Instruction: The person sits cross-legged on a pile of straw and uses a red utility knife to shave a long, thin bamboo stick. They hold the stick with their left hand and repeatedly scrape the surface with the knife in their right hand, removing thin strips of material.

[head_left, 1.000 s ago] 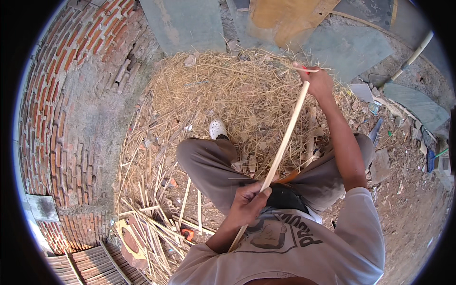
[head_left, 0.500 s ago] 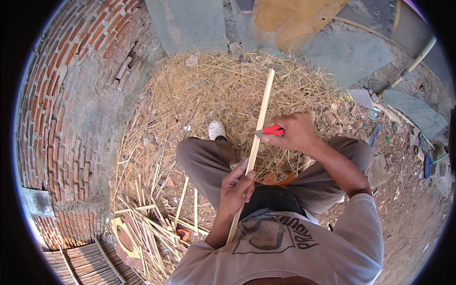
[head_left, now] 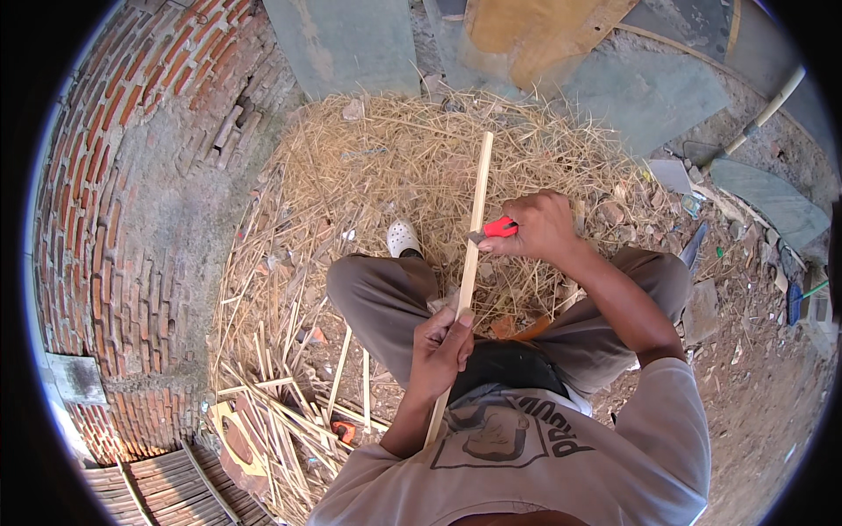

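A long pale strip of wood or bamboo (head_left: 479, 195) slants up and away from my torso over my lap. My left hand (head_left: 441, 349) is wrapped round its lower part, the thumb lying along it. In my right hand (head_left: 537, 230) is a red-handled utility knife (head_left: 501, 227), gripped with the blade pointing left. Its blade rests against the strip, partway between my left hand and the far end. The strip's near end lies against my shirt.
Thin shavings (head_left: 395, 167) cover the ground ahead. Several cut strips (head_left: 281, 421) lie in a heap at lower left, with an orange tool (head_left: 344, 431) among them. A brick wall (head_left: 132, 228) rises at left. Grey sheets (head_left: 649, 101) lean at the back.
The far end of the strip has swung slightly left. My right hand and the knife have shifted a little up and left along it. My left hand keeps its hold.
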Motion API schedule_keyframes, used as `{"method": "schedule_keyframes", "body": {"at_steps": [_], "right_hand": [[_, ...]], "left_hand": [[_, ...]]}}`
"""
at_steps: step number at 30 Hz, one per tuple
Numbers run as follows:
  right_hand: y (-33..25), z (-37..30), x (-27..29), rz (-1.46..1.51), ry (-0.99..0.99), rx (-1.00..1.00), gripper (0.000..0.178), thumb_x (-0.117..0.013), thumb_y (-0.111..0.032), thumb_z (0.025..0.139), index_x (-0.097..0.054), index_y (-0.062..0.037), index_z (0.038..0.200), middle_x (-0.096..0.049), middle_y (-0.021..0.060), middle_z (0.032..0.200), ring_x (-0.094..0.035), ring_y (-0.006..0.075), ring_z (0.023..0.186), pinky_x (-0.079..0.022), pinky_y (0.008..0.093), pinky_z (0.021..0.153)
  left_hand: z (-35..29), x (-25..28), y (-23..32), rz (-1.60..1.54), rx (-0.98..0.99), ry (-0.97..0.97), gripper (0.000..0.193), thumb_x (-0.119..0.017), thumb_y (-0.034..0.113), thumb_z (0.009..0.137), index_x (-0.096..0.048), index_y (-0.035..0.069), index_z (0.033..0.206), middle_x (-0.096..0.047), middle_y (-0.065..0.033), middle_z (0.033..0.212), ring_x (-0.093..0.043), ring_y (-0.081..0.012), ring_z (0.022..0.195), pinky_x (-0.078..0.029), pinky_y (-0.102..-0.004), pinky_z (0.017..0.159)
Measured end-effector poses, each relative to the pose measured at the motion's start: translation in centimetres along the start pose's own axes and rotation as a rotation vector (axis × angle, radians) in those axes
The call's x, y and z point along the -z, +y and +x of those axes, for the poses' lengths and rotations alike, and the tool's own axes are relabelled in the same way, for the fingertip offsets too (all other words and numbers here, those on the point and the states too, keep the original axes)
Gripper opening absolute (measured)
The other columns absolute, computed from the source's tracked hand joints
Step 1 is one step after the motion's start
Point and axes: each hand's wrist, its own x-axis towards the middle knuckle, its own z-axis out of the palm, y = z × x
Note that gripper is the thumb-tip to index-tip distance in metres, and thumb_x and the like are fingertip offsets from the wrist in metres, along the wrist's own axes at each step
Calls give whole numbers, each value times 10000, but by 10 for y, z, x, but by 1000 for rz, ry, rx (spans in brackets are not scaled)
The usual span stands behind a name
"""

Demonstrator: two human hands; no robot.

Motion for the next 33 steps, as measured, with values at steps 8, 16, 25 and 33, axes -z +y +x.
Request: {"method": "schedule_keyframes", "body": {"at_steps": [8, 16, 25, 33], "right_hand": [[19, 8, 0, -121, 24, -98, 647, -635, -742, 672, -590, -105, 569, -527, 81, 491, -564, 294, 462, -449, 404, 474], [146, 34, 42, -147, 4, -1001, 851, -311, -824, 820, -686, -74, 678, -603, 140, 584, -652, 314, 659, -496, 476, 664], [19, 5, 32, 87, -129, -392, 691, -542, -722, 788, -634, -58, 622, -552, 142, 517, -592, 342, 535, -471, 442, 546], [11, 5, 39, 100, -17, -425, 659, -556, -696, 804, -660, -64, 649, -534, 115, 485, -586, 320, 490, -468, 428, 513]], "left_hand": [[-6, 5, -7, -11, 5, -17, 425, -512, 132, 994, -445, 93, 1411, -419, 42, 569, -369, -24, 469, -304, -183, 418], [-45, -19, 2, 47, 126, -262, 394, -511, 116, 991, -478, 60, 1380, -435, 51, 583, -351, -15, 468, -287, -190, 434], [-17, 11, -4, -59, 12, -111, 411, -504, 101, 989, -460, 66, 1396, -436, 27, 539, -377, -35, 442, -307, -191, 413], [-16, 8, -1, -74, -4, -85, 424, -522, 80, 974, -462, 62, 1393, -445, 19, 549, -386, -42, 446, -314, -194, 405]]}}
